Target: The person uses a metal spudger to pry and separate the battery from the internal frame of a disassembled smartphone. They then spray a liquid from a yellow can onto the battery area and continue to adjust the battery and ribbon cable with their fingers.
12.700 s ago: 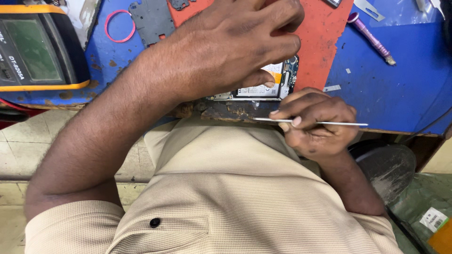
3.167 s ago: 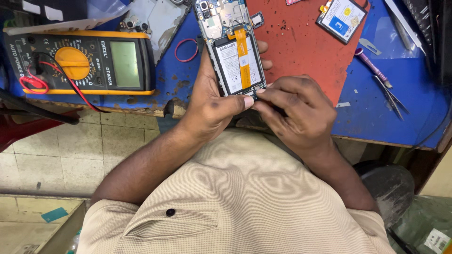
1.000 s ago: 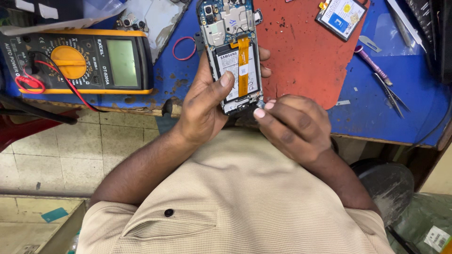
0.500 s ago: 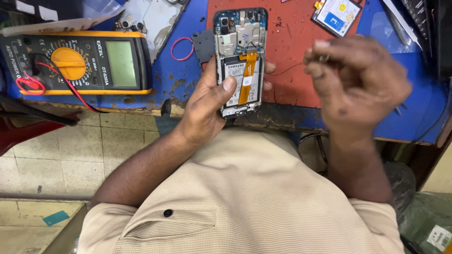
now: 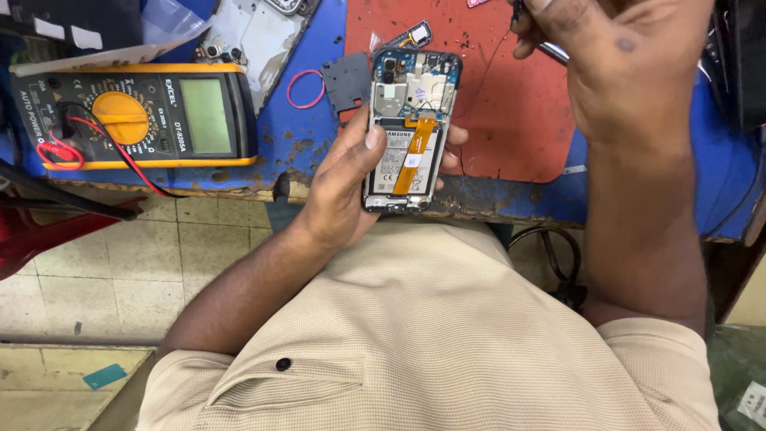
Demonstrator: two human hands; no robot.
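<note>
The left hand [image 5: 339,187] gripped the opened smartphone [image 5: 405,132] over the worktop [image 5: 303,128] edge; the right hand [image 5: 618,68] pinched a thin tool. Steadying the phone flat would have helped precise probing.

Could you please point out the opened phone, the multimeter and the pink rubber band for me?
opened phone [image 5: 403,152]: head view, on its orange flex cable.
multimeter [image 5: 120,117]: head view, on its orange dial.
pink rubber band [image 5: 290,88]: head view, on its left arc.

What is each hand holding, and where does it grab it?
The left hand grips the opened phone by its lower sides. The right hand pinches a thin tool near its top.
</note>
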